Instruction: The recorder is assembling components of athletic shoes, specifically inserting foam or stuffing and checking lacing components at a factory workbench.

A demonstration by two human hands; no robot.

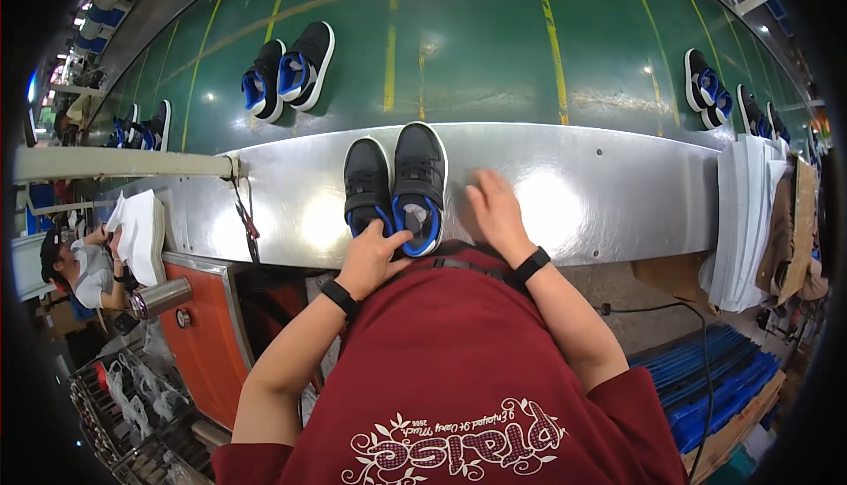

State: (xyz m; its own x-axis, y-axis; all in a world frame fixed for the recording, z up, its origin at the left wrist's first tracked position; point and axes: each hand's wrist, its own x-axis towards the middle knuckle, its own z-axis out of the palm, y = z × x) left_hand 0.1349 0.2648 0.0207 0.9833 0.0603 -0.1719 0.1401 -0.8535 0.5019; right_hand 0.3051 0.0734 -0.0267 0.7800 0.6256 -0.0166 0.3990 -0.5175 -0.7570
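A pair of black sneakers with white soles and blue lining rests on a metal ledge in front of me, toes pointing away. My left hand (375,254) grips the heel end of the left sneaker (366,172); its fingers reach into the shoe's opening and its thumb lies by the heel of the right sneaker (419,163). Light-coloured filling shows inside the right sneaker. Just right of the pair, my right hand (498,212) is held over the ledge with fingers apart, holding nothing and slightly blurred.
Beyond the metal ledge (626,194) runs a green belt (476,62) with yellow lines. Several pairs of sneakers stand on it, one pair (289,70) at the left. White sheets (750,220) hang at the right. A pale bar (132,164) juts in from the left, near another person (88,269).
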